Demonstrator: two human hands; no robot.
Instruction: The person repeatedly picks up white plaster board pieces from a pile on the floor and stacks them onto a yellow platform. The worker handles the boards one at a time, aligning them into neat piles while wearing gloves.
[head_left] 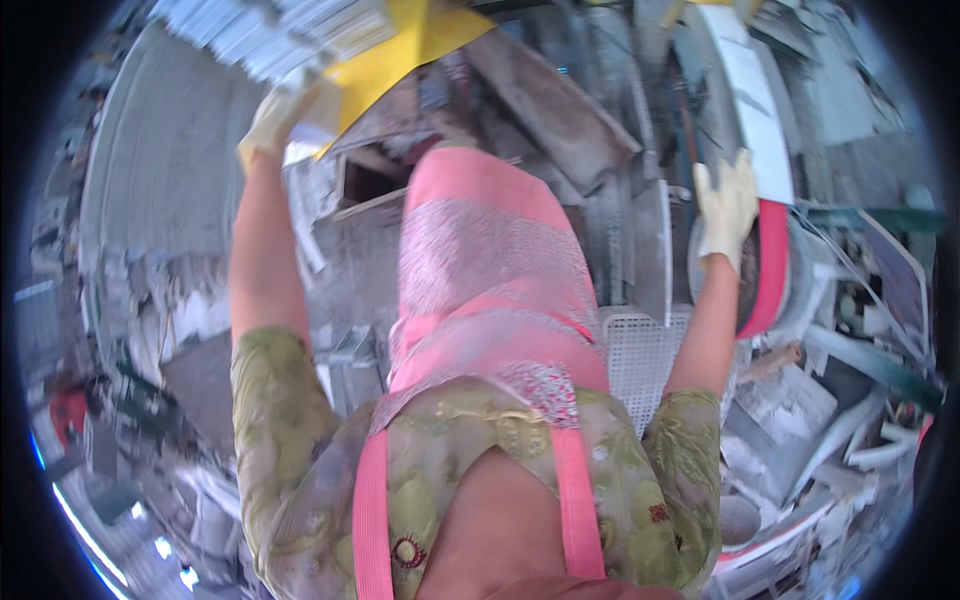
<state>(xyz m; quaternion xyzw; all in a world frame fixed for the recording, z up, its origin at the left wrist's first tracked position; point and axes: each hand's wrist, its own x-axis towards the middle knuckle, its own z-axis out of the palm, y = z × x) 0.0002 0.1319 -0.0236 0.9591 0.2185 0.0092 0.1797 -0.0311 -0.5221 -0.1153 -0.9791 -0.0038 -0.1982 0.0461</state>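
Observation:
My left hand (276, 118), in a pale cream glove, is raised at the upper left. It is beside a yellow sheet (400, 50) and a stack of thin, pale strips (285, 35). Its fingers are blurred, and I cannot make out whether they grip anything. On the right, my right hand (727, 208), also gloved, has its fingers stretched out. It lies along the edge of a long white strip (755, 130). Below that strip a pinkish-red band (768, 265) curves round the rim of a wheel-like machine part, close to this hand.
A tall grey stack of sheets (160, 150) stands at the left. Brown boards (545, 110) lean beyond my pink apron (490, 250). A white perforated crate (645, 360) is beside my right forearm. Scrap pieces (790, 410) lie heaped at the lower right.

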